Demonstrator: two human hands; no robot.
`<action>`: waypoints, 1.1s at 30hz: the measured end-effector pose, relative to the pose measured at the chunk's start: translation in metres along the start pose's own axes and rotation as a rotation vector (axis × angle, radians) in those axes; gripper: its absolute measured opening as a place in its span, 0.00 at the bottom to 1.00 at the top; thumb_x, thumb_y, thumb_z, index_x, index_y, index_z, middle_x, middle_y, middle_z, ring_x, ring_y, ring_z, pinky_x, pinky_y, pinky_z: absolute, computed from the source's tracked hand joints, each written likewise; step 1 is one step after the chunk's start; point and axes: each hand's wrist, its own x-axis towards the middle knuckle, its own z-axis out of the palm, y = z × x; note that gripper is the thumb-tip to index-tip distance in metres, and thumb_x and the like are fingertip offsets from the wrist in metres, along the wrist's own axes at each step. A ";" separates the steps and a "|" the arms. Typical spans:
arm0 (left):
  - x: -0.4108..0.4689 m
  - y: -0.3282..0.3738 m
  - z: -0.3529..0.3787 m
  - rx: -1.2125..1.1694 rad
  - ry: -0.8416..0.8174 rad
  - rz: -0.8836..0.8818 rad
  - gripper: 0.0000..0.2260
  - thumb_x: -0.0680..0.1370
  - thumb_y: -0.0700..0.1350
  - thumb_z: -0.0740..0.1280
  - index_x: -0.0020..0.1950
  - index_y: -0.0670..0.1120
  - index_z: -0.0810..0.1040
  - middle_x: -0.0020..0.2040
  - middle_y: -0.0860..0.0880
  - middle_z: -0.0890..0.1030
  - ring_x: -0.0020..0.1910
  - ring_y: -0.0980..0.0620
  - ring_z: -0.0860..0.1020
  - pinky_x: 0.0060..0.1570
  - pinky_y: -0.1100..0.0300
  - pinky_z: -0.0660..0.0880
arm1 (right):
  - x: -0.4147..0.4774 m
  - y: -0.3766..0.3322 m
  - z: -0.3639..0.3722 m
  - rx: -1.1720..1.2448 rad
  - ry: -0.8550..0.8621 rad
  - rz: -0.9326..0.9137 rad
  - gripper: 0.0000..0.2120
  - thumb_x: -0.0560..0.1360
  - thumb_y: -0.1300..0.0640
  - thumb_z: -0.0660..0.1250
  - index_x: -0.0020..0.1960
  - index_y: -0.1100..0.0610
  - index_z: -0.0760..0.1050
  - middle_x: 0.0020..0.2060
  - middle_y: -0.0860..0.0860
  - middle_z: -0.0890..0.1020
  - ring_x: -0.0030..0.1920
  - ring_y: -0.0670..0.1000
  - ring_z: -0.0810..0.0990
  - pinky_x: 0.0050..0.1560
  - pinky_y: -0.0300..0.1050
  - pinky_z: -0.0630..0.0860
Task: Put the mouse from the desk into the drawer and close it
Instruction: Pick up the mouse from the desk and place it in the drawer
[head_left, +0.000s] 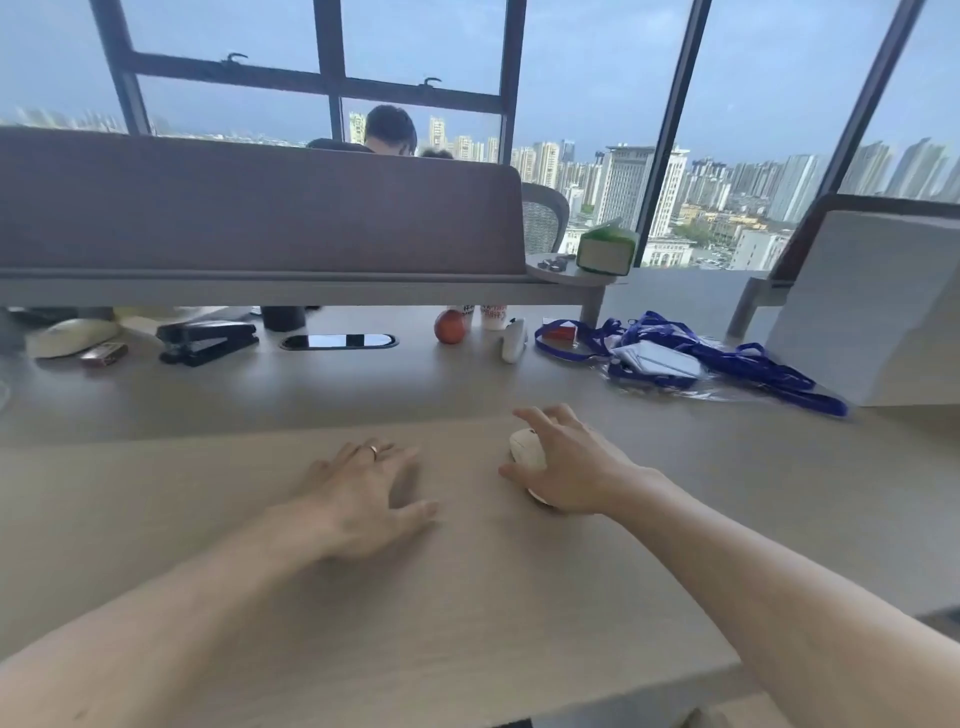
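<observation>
While right hand (571, 462) cups the white mouse (525, 448) on the desk (467, 597), fingers draped over it, left hand (363, 493) lies flat, open, empty. Drawer not in view. Best pinch both sides firmly before lifting.

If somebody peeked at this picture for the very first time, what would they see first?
Probably the two bare arms reaching over the desk: the right hand is cupped over a white mouse, and the left hand lies flat beside it with a ring on one finger. After that, the big windows with city towers behind, and the tangle of blue lanyards at the desk's far right.
</observation>
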 end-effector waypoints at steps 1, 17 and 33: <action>0.003 0.001 0.003 0.006 -0.001 -0.007 0.38 0.72 0.75 0.53 0.79 0.60 0.54 0.80 0.52 0.57 0.78 0.49 0.54 0.73 0.47 0.57 | 0.005 0.000 0.004 -0.004 -0.011 -0.001 0.38 0.71 0.32 0.62 0.77 0.40 0.56 0.74 0.50 0.62 0.70 0.59 0.70 0.65 0.55 0.71; 0.009 0.004 0.027 0.089 0.101 -0.056 0.41 0.70 0.78 0.41 0.79 0.61 0.52 0.80 0.51 0.57 0.77 0.50 0.53 0.68 0.45 0.55 | 0.019 0.010 0.043 0.004 0.067 -0.003 0.25 0.79 0.47 0.55 0.76 0.45 0.63 0.72 0.51 0.67 0.70 0.59 0.68 0.64 0.55 0.72; -0.022 0.149 0.045 -0.111 0.121 0.463 0.34 0.74 0.72 0.54 0.77 0.59 0.61 0.76 0.53 0.65 0.75 0.52 0.60 0.70 0.51 0.58 | -0.154 0.143 -0.013 -0.008 0.202 0.112 0.24 0.78 0.48 0.61 0.74 0.44 0.69 0.71 0.51 0.71 0.68 0.56 0.74 0.68 0.51 0.70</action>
